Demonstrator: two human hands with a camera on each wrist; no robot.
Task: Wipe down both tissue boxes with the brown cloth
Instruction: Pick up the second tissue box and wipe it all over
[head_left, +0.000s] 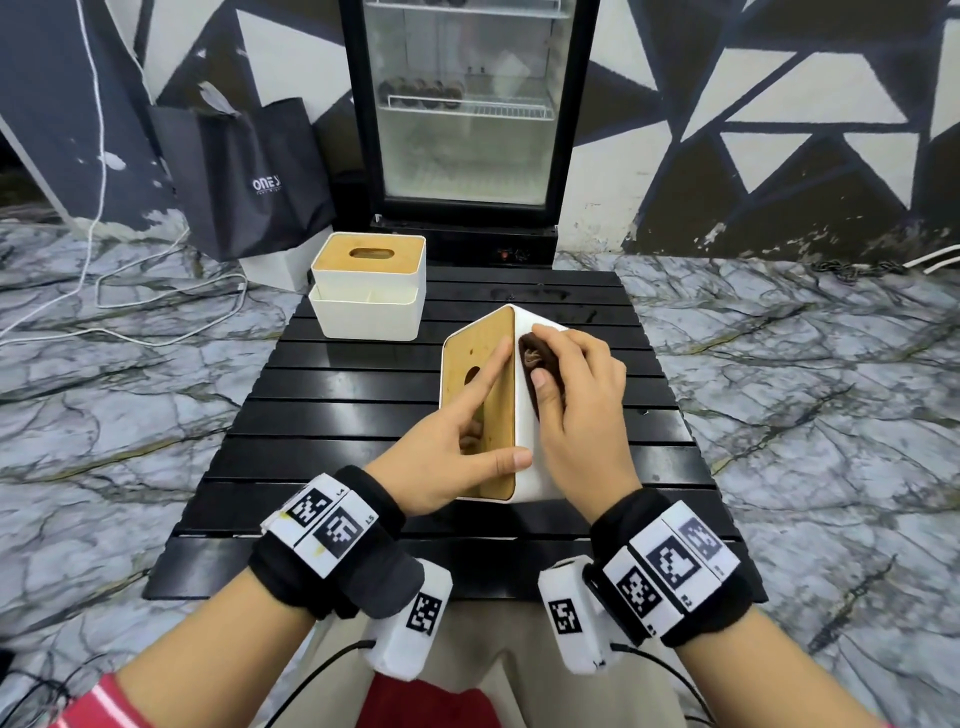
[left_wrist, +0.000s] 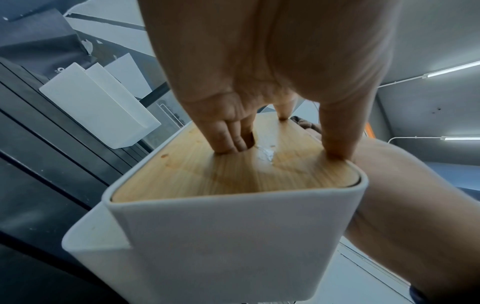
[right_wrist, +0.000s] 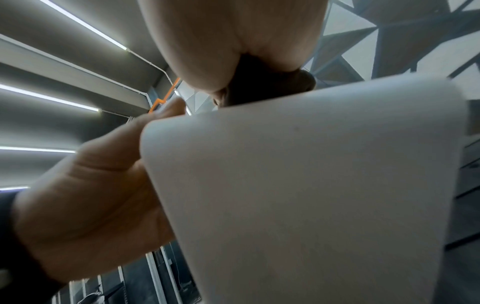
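A white tissue box (head_left: 524, 467) with a wooden lid (head_left: 498, 415) is tipped on its side over the black slatted table (head_left: 322, 415), lid facing left. My left hand (head_left: 457, 447) holds it: several fingers are hooked into the lid's slot (left_wrist: 240, 139), the index finger lies along the wood and the thumb presses the lid's near edge. My right hand (head_left: 571, 405) grips the bunched brown cloth (head_left: 537, 364) against the box's white upper side (right_wrist: 311, 185). A second white tissue box (head_left: 369, 286) with a wooden lid stands upright at the table's far left.
A glass-door fridge (head_left: 467, 104) stands behind the table, a black shopping bag (head_left: 249, 176) to its left. White cables (head_left: 156, 301) trail over the marble floor. Bare table slats lie left of and in front of the held box.
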